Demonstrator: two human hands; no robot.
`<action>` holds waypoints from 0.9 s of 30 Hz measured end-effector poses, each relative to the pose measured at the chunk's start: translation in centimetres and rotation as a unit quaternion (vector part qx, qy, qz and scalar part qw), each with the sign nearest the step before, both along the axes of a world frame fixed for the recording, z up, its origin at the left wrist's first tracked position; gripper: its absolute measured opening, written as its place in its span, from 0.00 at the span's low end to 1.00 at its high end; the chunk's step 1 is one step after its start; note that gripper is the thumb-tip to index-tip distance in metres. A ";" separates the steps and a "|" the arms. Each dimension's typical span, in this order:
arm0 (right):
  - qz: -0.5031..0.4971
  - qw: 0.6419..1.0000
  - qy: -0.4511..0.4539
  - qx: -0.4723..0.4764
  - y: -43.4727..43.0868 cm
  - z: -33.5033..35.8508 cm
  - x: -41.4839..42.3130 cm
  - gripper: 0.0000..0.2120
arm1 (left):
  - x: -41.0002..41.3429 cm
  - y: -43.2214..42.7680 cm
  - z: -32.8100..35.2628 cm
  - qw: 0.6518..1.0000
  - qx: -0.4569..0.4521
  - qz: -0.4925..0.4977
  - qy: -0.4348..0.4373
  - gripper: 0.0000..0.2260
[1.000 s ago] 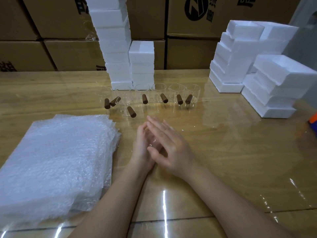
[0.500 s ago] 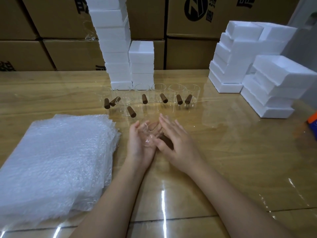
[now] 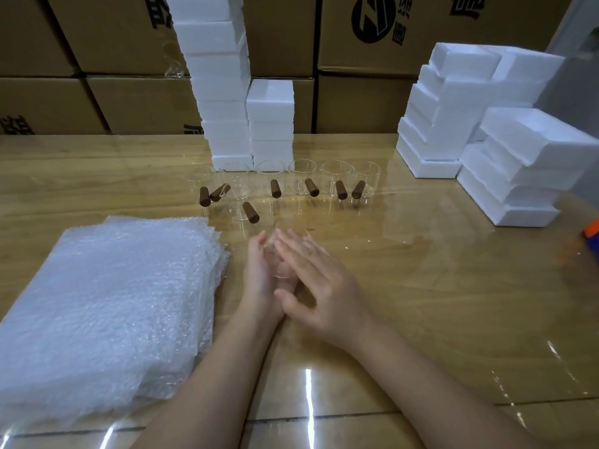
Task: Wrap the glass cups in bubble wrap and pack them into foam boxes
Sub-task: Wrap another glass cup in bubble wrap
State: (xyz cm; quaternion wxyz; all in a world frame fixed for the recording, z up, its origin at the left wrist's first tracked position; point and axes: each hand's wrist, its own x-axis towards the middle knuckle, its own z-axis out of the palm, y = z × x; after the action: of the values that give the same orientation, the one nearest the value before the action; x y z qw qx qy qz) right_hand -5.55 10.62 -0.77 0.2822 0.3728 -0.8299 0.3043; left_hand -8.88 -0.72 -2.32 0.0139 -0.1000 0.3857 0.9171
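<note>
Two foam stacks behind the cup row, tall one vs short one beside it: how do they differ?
Height: the tall stack runs out of the top of the frame; the short stack ends well below. Alignment: the tall stack's blocks sit staggered; the short stack's sit flush. Both are white foam, side by side on the table behind the glass cups.

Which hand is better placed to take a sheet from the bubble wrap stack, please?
Probably the left: the left hand is next to the bubble wrap stack, while the right hand lies farther away, over the glass cup between both.
</note>
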 end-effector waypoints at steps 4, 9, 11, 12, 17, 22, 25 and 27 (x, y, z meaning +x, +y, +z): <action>-0.029 0.997 -0.074 -0.016 0.3 -0.3 -0.7 0.26 | 0.3 0.9 0.2 0.997 -0.057 -0.033 0.028 0.19; -0.113 0.989 -0.089 0.002 1.6 -0.6 -1.6 0.26 | 0.6 2.0 0.5 0.992 -0.100 -0.055 0.053 0.18; -0.146 0.987 -0.062 0.022 1.5 -0.7 -1.7 0.26 | 0.6 2.0 0.8 0.992 -0.097 -0.050 0.061 0.15; -0.154 0.986 -0.064 0.021 1.4 -0.7 -1.8 0.26 | 0.7 2.0 1.0 0.994 -0.087 -0.042 0.059 0.16; -0.171 0.969 -0.166 -0.074 1.6 -0.9 -2.6 0.31 | 1.8 2.5 1.6 0.987 -0.149 -0.007 0.063 0.24; -0.190 0.934 -0.234 -0.190 2.2 -1.5 -3.3 0.31 | 2.6 3.3 1.4 0.918 -0.367 -0.051 0.142 0.33; -0.187 0.898 -0.289 -0.275 2.6 -1.8 -4.0 0.22 | 3.1 3.7 1.4 0.877 -0.434 -0.092 0.183 0.31; -0.181 0.863 -0.329 -0.338 2.9 -1.7 -4.4 0.19 | 3.5 3.9 1.2 0.853 -0.466 -0.112 0.208 0.30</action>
State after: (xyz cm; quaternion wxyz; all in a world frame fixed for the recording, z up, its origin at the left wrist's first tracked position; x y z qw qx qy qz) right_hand -9.96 13.53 -2.42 0.1517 -0.0239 -0.7736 0.6149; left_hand -5.40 3.16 -1.08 -0.0124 0.1423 0.7703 0.6215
